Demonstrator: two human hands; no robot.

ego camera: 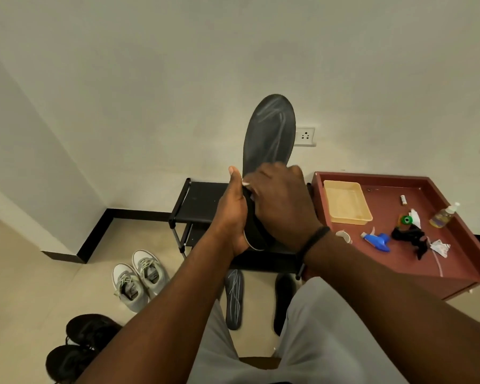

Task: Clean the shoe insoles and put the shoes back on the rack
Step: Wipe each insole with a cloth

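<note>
Center frame: my left hand grips the dark insole at its heel, upright. Right hand presses a white wipe on it. Looks light, bendy; hold near heel w/ support.

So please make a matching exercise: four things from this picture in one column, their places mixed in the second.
1. dark grey insole with pale streaks
2. pair of grey lace-up sneakers
3. blue plastic spray nozzle
4. pale yellow plastic tray

a. on the floor, left of the rack
b. red table, far side
c. held upright in both hands
d. red table, near side

Pairs: 1-c, 2-a, 3-d, 4-b
</note>
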